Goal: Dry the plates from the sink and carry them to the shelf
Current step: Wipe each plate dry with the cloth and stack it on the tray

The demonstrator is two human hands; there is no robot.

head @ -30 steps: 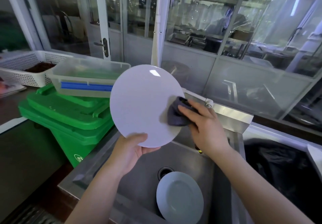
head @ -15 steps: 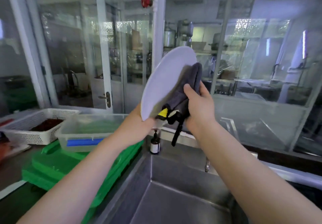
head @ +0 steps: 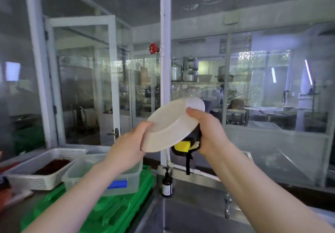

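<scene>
Head view looks across a steel sink (head: 190,220) toward glass partitions; beside the sink's left wall lie green bin lids (head: 108,209) bearing a clear plastic tub (head: 101,174), with a white perforated basket (head: 45,167) further left; a dark pump bottle (head: 167,183) stands on the sink's back corner; no shelf for the plates can be made out with certainty. The white plate (head: 170,124) is held up in the air above the sink, tilted, between both hands; the left hand (head: 130,142) grips its lower left rim, thumb on top; the right hand (head: 208,129) pinches the upper right rim with its thumb over the edge, and its fingers, hidden behind, appear to press a dark cloth (head: 188,145) with a yellow patch against the far face. The plate is likely rigid, smooth and breakable, slick if damp; opposite rim holds like these suit it best, the cloth adding friction.
</scene>
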